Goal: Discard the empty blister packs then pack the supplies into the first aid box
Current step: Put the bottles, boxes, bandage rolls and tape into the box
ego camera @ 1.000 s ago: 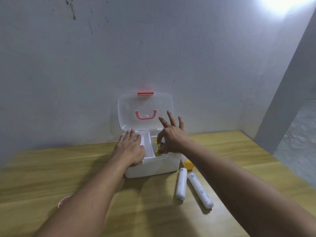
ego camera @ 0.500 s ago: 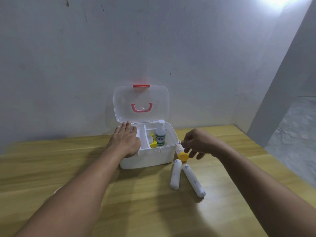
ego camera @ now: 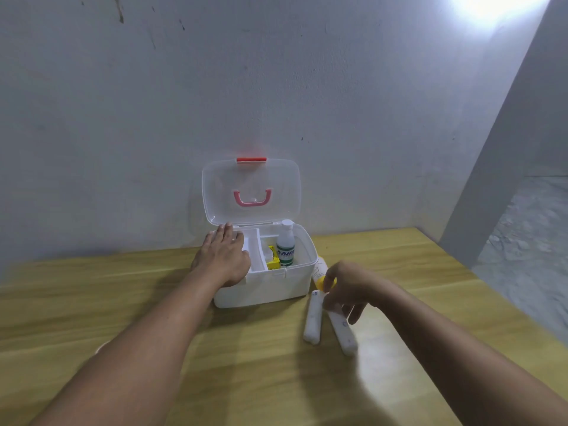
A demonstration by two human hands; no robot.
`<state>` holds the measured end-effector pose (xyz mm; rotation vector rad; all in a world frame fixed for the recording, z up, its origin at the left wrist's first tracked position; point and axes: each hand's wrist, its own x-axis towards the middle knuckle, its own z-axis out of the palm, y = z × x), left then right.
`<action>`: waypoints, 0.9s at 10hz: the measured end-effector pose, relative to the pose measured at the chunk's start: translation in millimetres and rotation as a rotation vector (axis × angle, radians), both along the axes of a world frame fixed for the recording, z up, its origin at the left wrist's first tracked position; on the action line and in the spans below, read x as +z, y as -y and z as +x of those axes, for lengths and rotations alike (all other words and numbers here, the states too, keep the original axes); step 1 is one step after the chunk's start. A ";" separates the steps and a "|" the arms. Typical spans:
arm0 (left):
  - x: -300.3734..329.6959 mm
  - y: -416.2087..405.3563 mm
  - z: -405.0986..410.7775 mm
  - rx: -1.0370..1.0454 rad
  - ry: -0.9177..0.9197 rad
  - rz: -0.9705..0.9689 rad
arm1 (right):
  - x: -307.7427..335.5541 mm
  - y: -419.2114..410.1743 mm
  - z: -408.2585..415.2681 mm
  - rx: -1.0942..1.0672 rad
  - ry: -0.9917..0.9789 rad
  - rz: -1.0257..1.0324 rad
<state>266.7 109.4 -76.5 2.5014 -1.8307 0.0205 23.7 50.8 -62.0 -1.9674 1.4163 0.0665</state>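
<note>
Here the left hand (ego camera: 222, 259) lies flat and open on the left rim of the first aid box (ego camera: 266, 287), gripping nothing. The right hand (ego camera: 349, 287) hovers with fingers half curled over the tops of two white rolls (ego camera: 312, 321) on the wooden table (ego camera: 246, 364); whether it grips one is unclear. Inside the box stand a white bottle (ego camera: 285, 245) and a yellow packet (ego camera: 273, 262). A yellow-capped tube (ego camera: 319, 272) lies just beside the box.

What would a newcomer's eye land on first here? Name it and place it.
The open first aid box at the table's far edge by the wall, its clear lid upright with a pink handle, a white bottle standing inside. The left hand rests flat on the box's left side. The right hand hovers over two white rolls lying right of the box.
</note>
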 end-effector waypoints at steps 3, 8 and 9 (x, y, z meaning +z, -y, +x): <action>0.0 -1.6 -0.6 -0.001 0.002 -0.006 | -12.6 1.2 8.5 0.119 -0.014 0.017; -1.1 -0.4 0.3 0.003 -0.004 -0.006 | -6.6 40.2 17.4 -0.168 -0.119 -0.486; -1.0 -0.1 0.7 0.003 0.001 -0.002 | -10.2 46.4 27.2 -0.156 0.032 -0.298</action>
